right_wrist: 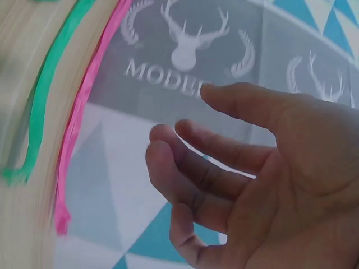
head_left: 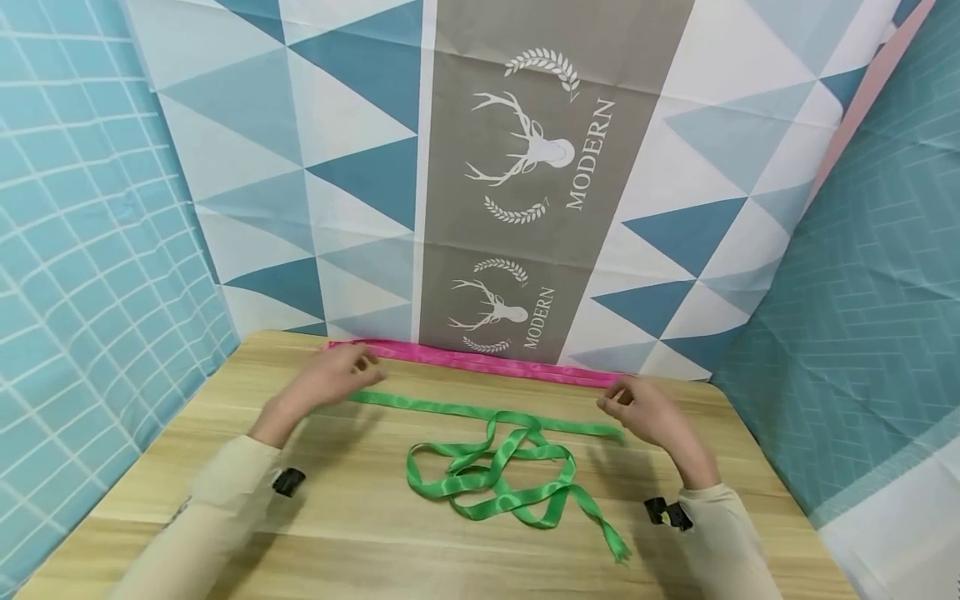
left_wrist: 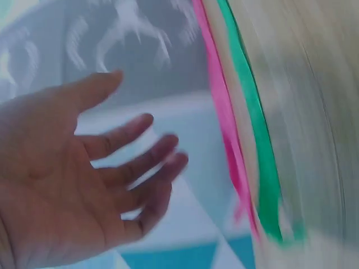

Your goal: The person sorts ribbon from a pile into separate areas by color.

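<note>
A pink ribbon [head_left: 480,361] runs along the back of the table, stretched from side to side. In front of it lies a straight green ribbon [head_left: 442,408], roughly parallel. Nearer the person, another length of green ribbon [head_left: 506,502] spreads in loose, overlapping loops, its frayed tail pointing toward the front right. My left hand [head_left: 337,377] hovers by the left ends of the straight ribbons; the left wrist view shows its fingers spread and relaxed, holding nothing. Over at their right ends, my right hand [head_left: 647,408] hangs with loosely bent fingers, and its palm is bare in the right wrist view.
The wooden table [head_left: 337,533] meets a patterned cloth backdrop [head_left: 360,167] with deer heads and triangles. A blue grid cloth [head_left: 75,208] closes the left side, and a teal cloth [head_left: 847,317] the right. Small black devices [head_left: 288,481] sit at both wrists.
</note>
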The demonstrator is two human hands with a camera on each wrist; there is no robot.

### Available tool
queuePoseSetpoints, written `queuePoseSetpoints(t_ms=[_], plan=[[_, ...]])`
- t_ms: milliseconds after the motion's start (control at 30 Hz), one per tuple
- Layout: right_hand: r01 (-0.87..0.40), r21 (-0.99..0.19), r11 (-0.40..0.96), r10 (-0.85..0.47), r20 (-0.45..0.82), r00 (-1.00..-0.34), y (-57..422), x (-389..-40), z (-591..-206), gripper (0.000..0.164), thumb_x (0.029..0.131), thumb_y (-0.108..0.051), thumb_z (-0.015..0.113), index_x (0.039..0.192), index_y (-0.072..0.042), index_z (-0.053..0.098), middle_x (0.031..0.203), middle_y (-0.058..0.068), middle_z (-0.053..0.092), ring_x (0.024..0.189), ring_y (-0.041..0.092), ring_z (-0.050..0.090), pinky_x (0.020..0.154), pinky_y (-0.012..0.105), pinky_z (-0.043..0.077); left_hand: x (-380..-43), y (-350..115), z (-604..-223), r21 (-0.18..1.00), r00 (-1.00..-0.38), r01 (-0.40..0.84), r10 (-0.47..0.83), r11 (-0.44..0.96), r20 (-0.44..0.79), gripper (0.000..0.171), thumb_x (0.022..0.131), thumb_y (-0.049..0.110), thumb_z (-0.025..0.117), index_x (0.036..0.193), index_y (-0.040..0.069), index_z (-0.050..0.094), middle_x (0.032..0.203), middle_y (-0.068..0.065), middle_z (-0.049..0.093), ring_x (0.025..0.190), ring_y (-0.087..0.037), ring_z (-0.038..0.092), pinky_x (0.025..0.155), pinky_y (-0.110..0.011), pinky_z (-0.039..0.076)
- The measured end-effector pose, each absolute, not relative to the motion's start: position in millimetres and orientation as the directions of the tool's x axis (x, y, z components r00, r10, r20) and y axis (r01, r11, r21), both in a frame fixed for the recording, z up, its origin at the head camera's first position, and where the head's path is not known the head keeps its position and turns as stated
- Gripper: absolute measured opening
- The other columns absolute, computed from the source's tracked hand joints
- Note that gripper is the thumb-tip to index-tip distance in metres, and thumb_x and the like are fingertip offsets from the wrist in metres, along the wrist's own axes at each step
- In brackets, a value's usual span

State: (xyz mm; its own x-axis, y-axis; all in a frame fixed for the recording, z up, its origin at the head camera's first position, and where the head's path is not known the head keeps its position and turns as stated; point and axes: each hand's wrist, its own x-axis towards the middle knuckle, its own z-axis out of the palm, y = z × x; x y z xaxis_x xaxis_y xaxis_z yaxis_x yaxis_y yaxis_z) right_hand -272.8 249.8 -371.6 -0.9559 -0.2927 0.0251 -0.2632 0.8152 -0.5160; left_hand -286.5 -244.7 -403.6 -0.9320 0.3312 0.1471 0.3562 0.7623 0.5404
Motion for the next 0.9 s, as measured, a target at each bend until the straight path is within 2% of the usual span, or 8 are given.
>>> queuePoseSetpoints(t_ms=[133,233,300,467,600,700,767,900], plan=[[-0.327,-0.509,0.796,-0.391,-0.021,-0.920,232.6,-265.4,-372.7,0.023,0.100,-0.022,0.068,0.113,-0.003,0.068,0.096,0.005,0.064,0.087,0.023,0.062,0.070,0.040,0.053,-270.6,-190.5,-403.1,0.585,-0.833,0.511,0.531,0.629,0.157,0.024,0.102,0.028,0.066,0.114,0.007,0.068,0.101,0.000,0.067,0.094,-0.017,0.064,0.081,-0.038,0.054],[-0.365,-0.500,0.785,-0.463,-0.083,-0.883,222.8,-259.0,-372.4,0.026,0.100,-0.024,0.069,0.117,-0.005,0.067,0.096,0.003,0.065,0.088,0.021,0.063,0.073,0.041,0.053,-256.1,-155.0,-409.9,0.551,-0.749,0.595,0.651,0.585,0.118,0.011,0.100,0.025,0.069,0.103,0.015,0.070,0.089,0.011,0.064,0.082,-0.009,0.061,0.074,-0.032,0.052],[-0.394,-0.483,0.782,-0.502,-0.113,-0.858,218.5,-255.1,-372.0,0.028,0.099,-0.026,0.070,0.120,-0.007,0.066,0.096,0.001,0.065,0.087,0.018,0.063,0.075,0.041,0.052,-247.0,-137.3,-416.4,0.492,-0.714,0.636,0.695,0.594,0.085,0.010,0.097,0.027,0.073,0.098,0.017,0.071,0.084,0.013,0.061,0.077,-0.006,0.058,0.070,-0.029,0.051],[-0.452,-0.491,0.745,-0.595,-0.182,-0.783,210.2,-247.8,-369.7,0.032,0.100,-0.025,0.069,0.126,-0.008,0.064,0.094,-0.001,0.065,0.085,0.017,0.062,0.074,0.041,0.051,-228.4,-112.3,-430.5,0.303,-0.715,0.666,0.700,0.682,-0.004,0.021,0.088,0.035,0.082,0.086,0.017,0.070,0.074,0.013,0.054,0.065,-0.004,0.048,0.062,-0.028,0.046],[-0.474,-0.510,0.717,-0.646,-0.234,-0.726,202.2,-244.3,-369.2,0.036,0.101,-0.024,0.067,0.132,-0.007,0.060,0.095,-0.001,0.066,0.084,0.016,0.063,0.074,0.041,0.051,-221.3,-109.3,-436.1,0.235,-0.723,0.666,0.691,0.708,-0.034,0.025,0.084,0.032,0.085,0.075,0.024,0.064,0.067,0.014,0.051,0.061,-0.005,0.042,0.066,-0.035,0.042],[-0.491,-0.514,0.704,-0.667,-0.239,-0.706,196.4,-242.9,-369.9,0.037,0.101,-0.024,0.067,0.134,-0.007,0.060,0.100,0.000,0.067,0.090,0.019,0.064,0.078,0.042,0.052,-220.9,-112.3,-433.2,0.271,-0.701,0.681,0.712,0.680,-0.027,0.022,0.086,0.027,0.084,0.075,0.025,0.065,0.067,0.017,0.051,0.061,-0.003,0.043,0.067,-0.034,0.042],[-0.504,-0.510,0.697,-0.670,-0.212,-0.712,193.0,-241.8,-371.2,0.039,0.101,-0.028,0.067,0.135,-0.010,0.060,0.115,0.003,0.064,0.101,0.023,0.063,0.084,0.044,0.052,-221.7,-114.5,-427.6,0.338,-0.668,0.695,0.744,0.634,-0.021,0.020,0.088,0.024,0.082,0.077,0.024,0.066,0.067,0.017,0.051,0.062,-0.001,0.043,0.063,-0.029,0.042],[-0.547,-0.541,0.639,-0.693,-0.095,-0.715,184.9,-240.7,-374.0,0.039,0.100,-0.036,0.067,0.136,-0.021,0.061,0.143,0.005,0.047,0.122,0.028,0.053,0.095,0.051,0.047,-221.6,-119.2,-409.4,0.499,-0.569,0.718,0.822,0.485,0.020,0.017,0.095,0.017,0.075,0.081,0.021,0.065,0.067,0.014,0.050,0.061,-0.001,0.041,0.058,-0.021,0.037]])
